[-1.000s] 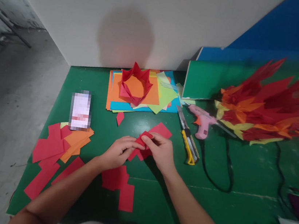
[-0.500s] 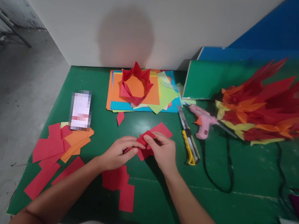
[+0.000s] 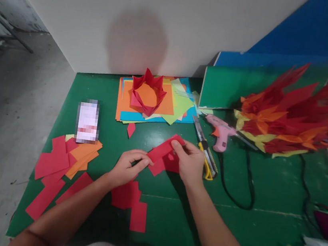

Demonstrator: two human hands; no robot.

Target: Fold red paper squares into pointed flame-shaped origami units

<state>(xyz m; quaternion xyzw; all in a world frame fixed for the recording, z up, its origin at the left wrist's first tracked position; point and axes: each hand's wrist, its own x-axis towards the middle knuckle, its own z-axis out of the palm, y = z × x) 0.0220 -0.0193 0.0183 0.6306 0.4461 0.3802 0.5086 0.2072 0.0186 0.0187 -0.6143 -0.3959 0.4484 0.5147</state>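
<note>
A strip of red paper (image 3: 165, 147) is stretched between my two hands above the green table. My left hand (image 3: 130, 167) pinches its lower left end between thumb and fingers. The upper right end is gripped by my right hand (image 3: 191, 161), its thumb on top. Under the strip lies another red piece of paper (image 3: 155, 168), partly hidden by the strip and my hand. Nearer my body, below my left hand, are several red paper pieces (image 3: 126, 194). A small red paper diamond (image 3: 131, 130) lies just beyond my left hand.
A yellow utility knife (image 3: 205, 150), blade out, and a pink glue gun (image 3: 221, 131) lie right of my hands. A red pointed paper ring (image 3: 146, 106) rests on coloured sheets (image 3: 122, 115). Orange papers (image 3: 87, 153) lie left; a paper flame shape (image 3: 291, 119) stands right.
My hands have moved apart, the right one shifting to the right. The red paper, bunched under my fingers before, now shows as a longer flat strip between them.
</note>
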